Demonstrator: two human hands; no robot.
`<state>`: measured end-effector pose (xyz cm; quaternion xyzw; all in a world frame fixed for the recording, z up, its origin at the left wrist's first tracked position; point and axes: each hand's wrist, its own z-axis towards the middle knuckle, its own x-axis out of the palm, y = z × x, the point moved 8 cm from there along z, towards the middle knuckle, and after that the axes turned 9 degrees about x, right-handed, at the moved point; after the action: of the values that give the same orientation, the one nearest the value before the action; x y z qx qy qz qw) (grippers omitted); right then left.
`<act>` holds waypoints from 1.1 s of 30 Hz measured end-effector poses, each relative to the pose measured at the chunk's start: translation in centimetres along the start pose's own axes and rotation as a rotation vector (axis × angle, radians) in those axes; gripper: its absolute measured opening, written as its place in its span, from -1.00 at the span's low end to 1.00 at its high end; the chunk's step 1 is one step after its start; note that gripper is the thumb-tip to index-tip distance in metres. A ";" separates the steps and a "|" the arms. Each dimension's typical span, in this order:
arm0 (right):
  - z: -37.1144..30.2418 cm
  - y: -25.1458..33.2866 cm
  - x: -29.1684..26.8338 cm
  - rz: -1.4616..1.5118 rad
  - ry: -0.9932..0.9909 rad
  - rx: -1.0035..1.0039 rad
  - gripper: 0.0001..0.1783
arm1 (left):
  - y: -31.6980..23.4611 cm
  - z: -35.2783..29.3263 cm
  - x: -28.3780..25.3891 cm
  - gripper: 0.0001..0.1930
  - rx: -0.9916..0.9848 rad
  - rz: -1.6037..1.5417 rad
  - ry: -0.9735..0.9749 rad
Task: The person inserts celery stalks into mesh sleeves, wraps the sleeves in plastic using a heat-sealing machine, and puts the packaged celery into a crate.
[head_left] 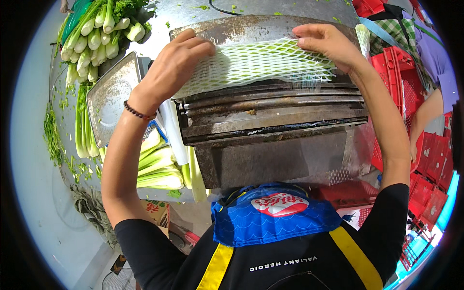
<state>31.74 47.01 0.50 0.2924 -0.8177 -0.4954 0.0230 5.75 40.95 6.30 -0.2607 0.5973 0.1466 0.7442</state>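
Observation:
A bundle of celery in a white foam net sleeve (pixel 270 61) lies crosswise on a worn metal wrapping machine (pixel 275 111). Clear film shows at the sleeve's lower right edge. My left hand (pixel 183 55) is closed over the sleeve's left end, its fingers curled and the tips partly hidden. Along the upper right edge, my right hand (pixel 331 44) has its thumb and fingers apart, close over the net. Whether those fingertips touch the net I cannot tell.
Celery bunches (pixel 94 41) are piled at the far left, near a scale's metal tray (pixel 113 104). More celery stalks (pixel 157 169) lie beneath my left forearm. Red crates (pixel 398 72) stand at right, where another person's arm (pixel 427 116) reaches down.

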 end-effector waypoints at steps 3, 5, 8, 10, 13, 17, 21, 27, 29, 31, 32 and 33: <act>-0.6 1.1 0.2 -0.433 -0.165 -0.383 -0.66 | -0.2 -1.1 0.8 -0.67 -0.097 0.013 -0.058; -2.1 2.2 1.0 -0.585 -0.266 -0.500 -0.60 | -0.5 -0.9 1.5 -0.32 -0.145 0.054 -0.003; -3.9 3.7 2.7 -0.837 -0.312 -0.558 -0.37 | -1.2 -0.6 2.4 0.04 -0.204 0.149 0.050; -5.9 5.8 4.6 -1.065 -0.470 -0.730 -0.19 | -1.0 -0.4 2.6 0.02 -0.201 0.121 0.072; -5.7 5.3 8.2 -1.183 -0.200 -0.785 0.04 | -0.9 -0.2 2.7 -0.04 -0.163 0.129 0.056; -3.3 2.6 8.2 -1.142 -0.086 -0.700 0.08 | -1.4 -0.6 3.5 -0.14 -0.201 0.211 0.063; -3.9 2.6 8.2 -1.079 -0.115 -0.780 -0.05 | -2.2 -0.7 3.1 -0.20 -0.152 0.233 -0.056; -3.6 3.8 8.4 -0.998 0.038 -0.703 -0.30 | -1.0 -0.3 2.4 -0.31 -0.085 0.032 0.101; -4.0 4.1 7.4 -0.860 0.036 -0.796 -0.35 | -0.6 0.6 2.3 -0.34 -0.141 -0.109 0.234; -5.6 4.9 7.6 -0.795 0.187 -0.649 -0.38 | -2.2 0.3 2.2 -0.31 -0.227 -0.407 0.384; -6.3 4.8 7.8 -0.787 0.257 -0.554 -0.38 | -3.0 0.2 1.9 -0.29 -0.233 -0.432 0.412; -7.2 4.1 8.3 -0.777 0.329 -0.460 -0.38 | -3.9 -0.1 1.9 -0.27 -0.242 -0.458 0.440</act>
<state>25.39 38.52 5.46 0.6382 -0.5026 -0.5825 0.0291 8.15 37.52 5.31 -0.4998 0.6477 -0.0144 0.5749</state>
